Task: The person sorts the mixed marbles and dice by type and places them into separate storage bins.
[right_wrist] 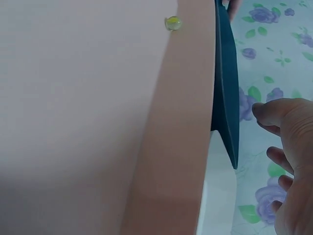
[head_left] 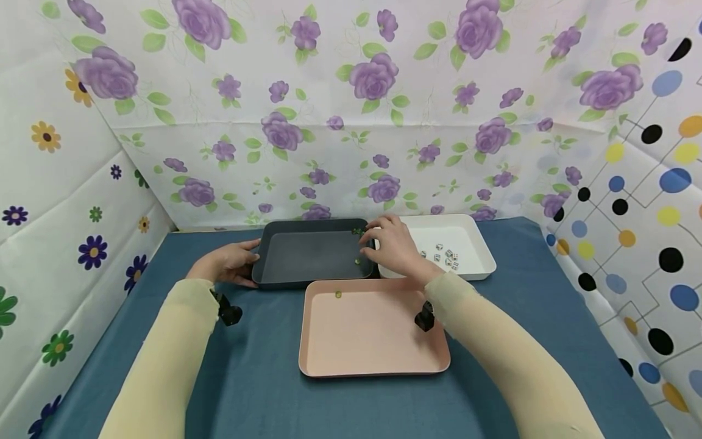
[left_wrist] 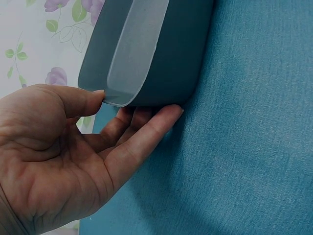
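My left hand [head_left: 233, 263] holds the left end of a dark grey tray [head_left: 307, 285]. In the left wrist view its thumb is on the rim and the other fingers are against the outer wall. Above the dark tray's right end is my right hand [head_left: 393, 242], fingers loosely bent and apart, nothing visible between them. Below its fingertips lies a small yellow-green marble [head_left: 358, 261], with small green pieces [head_left: 358, 231] near the back corner. A clear yellow-green marble [right_wrist: 173, 23] lies in the pink tray [head_left: 373, 366] in front.
To the right of the dark tray stands a white tray [head_left: 477, 244] with several dice [head_left: 449, 253] in it. A blue cloth [head_left: 258, 378] covers the table. Flowered and dotted sheets [head_left: 351, 152] hang at the back and sides.
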The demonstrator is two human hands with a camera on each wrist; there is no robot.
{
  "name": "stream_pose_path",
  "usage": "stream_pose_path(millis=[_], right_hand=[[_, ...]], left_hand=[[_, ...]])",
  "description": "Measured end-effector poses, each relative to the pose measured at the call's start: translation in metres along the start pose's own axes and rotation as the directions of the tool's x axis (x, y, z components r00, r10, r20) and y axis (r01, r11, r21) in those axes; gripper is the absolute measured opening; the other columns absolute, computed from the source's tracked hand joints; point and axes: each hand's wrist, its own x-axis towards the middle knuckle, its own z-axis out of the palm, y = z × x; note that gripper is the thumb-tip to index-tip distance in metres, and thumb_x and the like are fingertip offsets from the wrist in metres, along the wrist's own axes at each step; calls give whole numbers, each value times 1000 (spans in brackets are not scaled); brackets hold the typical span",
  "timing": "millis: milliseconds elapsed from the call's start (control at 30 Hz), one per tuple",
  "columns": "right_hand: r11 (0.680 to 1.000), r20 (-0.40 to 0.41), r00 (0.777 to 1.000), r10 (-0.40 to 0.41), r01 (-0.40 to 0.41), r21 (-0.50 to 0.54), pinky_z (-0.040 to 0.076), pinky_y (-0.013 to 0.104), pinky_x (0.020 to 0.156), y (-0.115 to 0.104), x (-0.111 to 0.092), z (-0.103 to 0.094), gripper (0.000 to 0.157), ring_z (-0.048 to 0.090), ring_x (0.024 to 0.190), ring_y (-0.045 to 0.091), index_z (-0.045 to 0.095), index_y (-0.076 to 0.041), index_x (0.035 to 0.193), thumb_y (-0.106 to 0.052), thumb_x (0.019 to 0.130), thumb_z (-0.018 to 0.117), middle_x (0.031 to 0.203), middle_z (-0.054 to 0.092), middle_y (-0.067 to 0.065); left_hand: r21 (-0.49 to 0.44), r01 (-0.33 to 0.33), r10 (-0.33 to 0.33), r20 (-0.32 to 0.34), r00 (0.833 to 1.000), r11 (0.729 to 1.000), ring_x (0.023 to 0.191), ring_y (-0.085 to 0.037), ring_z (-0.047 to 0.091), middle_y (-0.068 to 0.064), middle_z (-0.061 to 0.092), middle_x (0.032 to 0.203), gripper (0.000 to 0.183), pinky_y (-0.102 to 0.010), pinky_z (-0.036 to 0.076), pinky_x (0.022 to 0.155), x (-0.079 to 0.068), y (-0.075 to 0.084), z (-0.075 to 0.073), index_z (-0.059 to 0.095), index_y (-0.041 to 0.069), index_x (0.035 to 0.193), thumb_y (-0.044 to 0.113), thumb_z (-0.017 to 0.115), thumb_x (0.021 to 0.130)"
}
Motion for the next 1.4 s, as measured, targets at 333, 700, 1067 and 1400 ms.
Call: stream_pose_path(millis=[333,700,1067,1400], right_hand=[[997,-58,996,-68,70,36,34,56,112,-2,2,-10,18,37,137,32,81,-23,109,-34,95,77,137,58,3],[990,-64,990,-128,132,53,27,54,118,-14,2,-18,14,36,139,30,80,-27,108,-32,94,78,137,59,2],[970,20,973,-231,229,87,29,52,117,-37,-4,-13,17,35,140,29,80,-21,108,-31,95,77,140,57,4],[941,78,940,-333,326,87,31,50,117,-48,-7,-2,9,36,141,30,81,-26,102,-30,93,80,139,57,4]], left_hand=[[4,7,-7,-4,1000,1000,137,-48,45,-33,27,159,64,-57,57,90,2,0,0,-4,29,165,12,31,114],[0,10,-10,-19,1000,1000,134,-47,48,-33,30,158,64,-56,58,88,3,-1,-3,-3,31,165,13,31,114],[6,15,-15,-9,1000,1000,134,-47,48,-33,30,157,66,-56,58,89,4,-1,-2,-4,31,165,12,33,114],[11,11,-11,-3,1000,1000,136,-48,46,-32,27,160,65,-56,57,91,3,-1,-1,-5,31,165,12,32,114]])
